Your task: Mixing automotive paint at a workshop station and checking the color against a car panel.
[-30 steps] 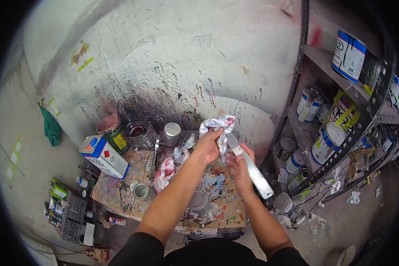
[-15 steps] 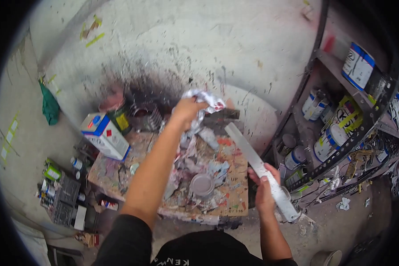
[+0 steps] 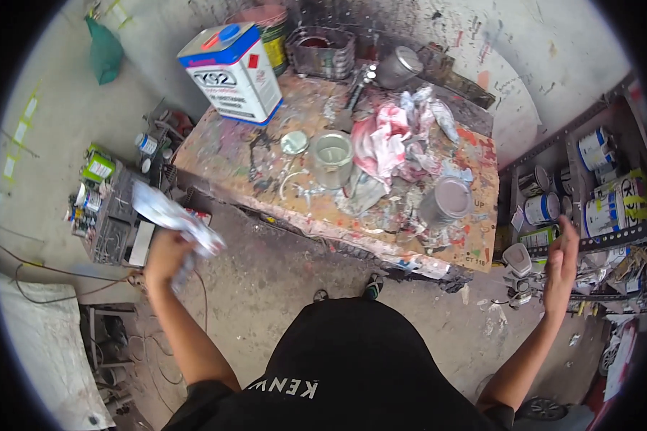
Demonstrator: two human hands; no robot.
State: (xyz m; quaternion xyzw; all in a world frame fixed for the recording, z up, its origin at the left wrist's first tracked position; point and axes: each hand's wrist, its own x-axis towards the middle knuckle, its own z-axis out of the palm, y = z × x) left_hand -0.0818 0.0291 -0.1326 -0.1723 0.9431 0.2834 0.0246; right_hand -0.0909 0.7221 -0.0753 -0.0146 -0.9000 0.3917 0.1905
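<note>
A person in a black shirt stands at a paint-spattered worktop (image 3: pixel 219 154), left hand (image 3: pixel 167 260) out to the side, its grip pinching a crumpled white cloth (image 3: pixel 172 212) in the air off the worktop's left front corner. Motion blurs the cloth, which hides the left fingertips. The right hand (image 3: pixel 559 269), seen nearly edge-on, is raised beside the metal shelf rack (image 3: pixel 622 231) with its fingers stretched out and the grip spread.

The shirt covers most of the person's legs; two shoes (image 3: pixel 372 286) show past its hem, one only in part. A white and blue can (image 3: pixel 237 82) partly hides one pail (image 3: pixel 273 47) at the back of the worktop. The rack's right end is lost in the dark rim of the view, so its tins cannot be fully counted.

On the worktop are one clear cup (image 3: pixel 331 159), one round lid (image 3: pixel 295 142) just beside it, one cup of greyish-lilac paint (image 3: pixel 449 201), one silver tin (image 3: pixel 397 68) and one ribbed clear tub (image 3: pixel 320 54) with dark red inside. Stained rags (image 3: pixel 384 144) lie heaped between the two cups, too tangled to number.
</note>
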